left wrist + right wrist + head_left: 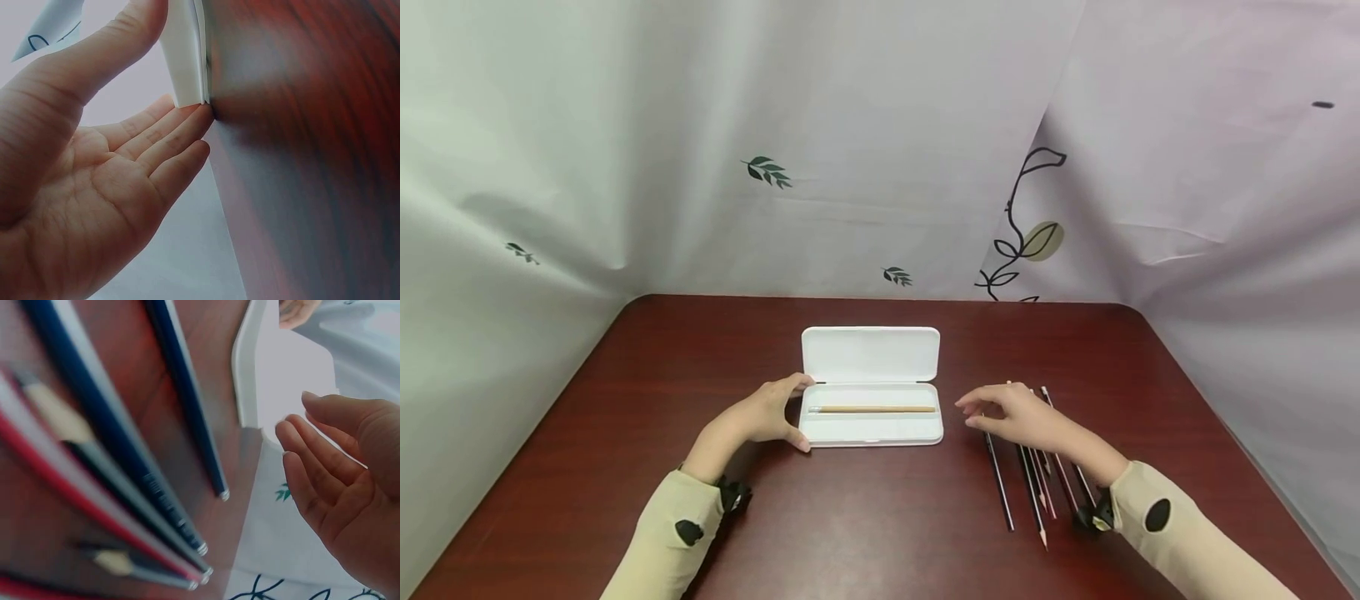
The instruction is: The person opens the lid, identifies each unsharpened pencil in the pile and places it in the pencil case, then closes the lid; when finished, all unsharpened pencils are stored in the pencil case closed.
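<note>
On the table lies a white pencil case [871,430] with its lid [871,354] raised at the back. A single light wooden pencil [876,409] rests lengthwise inside it. My left hand [763,415] holds the case's left end, thumb at the front corner and fingers at the back; the left wrist view shows fingertips against the case's end [184,62]. Between the case and a loose group of pencils, my right hand [1015,414] hovers with relaxed fingers and holds nothing. Beneath it are a dark pencil [1000,487] and several others, including a red one [81,487].
The reddish-brown wooden table [865,533] has rounded far corners. A pale curtain [850,125] with leaf prints hangs behind and along both sides. Several pencils lie partly hidden under the right forearm, some with sharpened tips toward the near side.
</note>
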`<state>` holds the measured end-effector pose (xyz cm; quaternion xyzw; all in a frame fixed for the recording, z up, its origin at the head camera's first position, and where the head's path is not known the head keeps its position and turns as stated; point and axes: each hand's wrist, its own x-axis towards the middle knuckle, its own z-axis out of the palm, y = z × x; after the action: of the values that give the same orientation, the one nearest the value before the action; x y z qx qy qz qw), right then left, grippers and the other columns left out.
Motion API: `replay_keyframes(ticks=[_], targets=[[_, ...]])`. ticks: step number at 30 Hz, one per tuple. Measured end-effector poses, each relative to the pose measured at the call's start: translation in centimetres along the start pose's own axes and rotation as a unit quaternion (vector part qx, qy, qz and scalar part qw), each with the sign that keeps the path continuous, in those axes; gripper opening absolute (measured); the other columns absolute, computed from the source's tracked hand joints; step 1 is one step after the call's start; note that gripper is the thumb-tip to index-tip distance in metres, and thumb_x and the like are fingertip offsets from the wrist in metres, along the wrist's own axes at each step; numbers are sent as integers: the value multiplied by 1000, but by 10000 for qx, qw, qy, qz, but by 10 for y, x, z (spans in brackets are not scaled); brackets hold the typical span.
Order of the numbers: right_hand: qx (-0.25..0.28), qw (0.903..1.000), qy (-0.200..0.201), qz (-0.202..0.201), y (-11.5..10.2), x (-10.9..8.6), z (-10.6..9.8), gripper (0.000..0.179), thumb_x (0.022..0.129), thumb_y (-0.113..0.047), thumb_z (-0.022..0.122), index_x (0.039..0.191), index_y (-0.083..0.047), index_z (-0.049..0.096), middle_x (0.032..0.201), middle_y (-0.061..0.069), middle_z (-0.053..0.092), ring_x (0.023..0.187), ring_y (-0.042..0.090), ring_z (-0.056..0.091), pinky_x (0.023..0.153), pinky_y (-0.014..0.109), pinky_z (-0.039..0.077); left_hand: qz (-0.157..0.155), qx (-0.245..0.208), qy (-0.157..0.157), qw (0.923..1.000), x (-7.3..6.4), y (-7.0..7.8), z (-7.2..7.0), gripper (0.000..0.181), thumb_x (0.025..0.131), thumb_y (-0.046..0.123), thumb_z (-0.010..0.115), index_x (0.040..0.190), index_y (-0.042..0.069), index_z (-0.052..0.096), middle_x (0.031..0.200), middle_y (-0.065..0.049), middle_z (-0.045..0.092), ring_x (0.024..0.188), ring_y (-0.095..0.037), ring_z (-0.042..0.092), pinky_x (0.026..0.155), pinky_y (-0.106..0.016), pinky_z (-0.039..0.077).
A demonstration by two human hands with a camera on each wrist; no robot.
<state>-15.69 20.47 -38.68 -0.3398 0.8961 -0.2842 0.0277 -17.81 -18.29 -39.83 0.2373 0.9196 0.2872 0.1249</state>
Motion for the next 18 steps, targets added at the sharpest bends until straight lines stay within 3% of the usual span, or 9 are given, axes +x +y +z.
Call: replay_keyframes(ticks=[3,9,18], targets=[[117,9999,10,51,3,-12,-1,25,85,-10,67,109,-4,66,90,-5,70,82,5,64,68,27,53,33,2,4,10000,0,-1,0,88,55,22,90,125,-4,44,128,-25,53,119,-36,51,98,-49,39],[-129,9992,219,303,7,-32,4,25,81,-14,71,106,-7,68,86,-8,68,78,3,61,64,24,50,76,-33,19,10000,0,-2,1,88,55,21,90,125,-5,44,127,-26,53,119,-36,51,99,-49,38],[29,9901,303,1373,-1,-46,14,32,70,-25,81,90,-6,65,68,-12,61,60,-3,55,57,20,46,40,-7,56,10000,0,-1,1,88,54,21,90,125,-4,44,127,-25,54,119,-36,51,99,-50,38]])
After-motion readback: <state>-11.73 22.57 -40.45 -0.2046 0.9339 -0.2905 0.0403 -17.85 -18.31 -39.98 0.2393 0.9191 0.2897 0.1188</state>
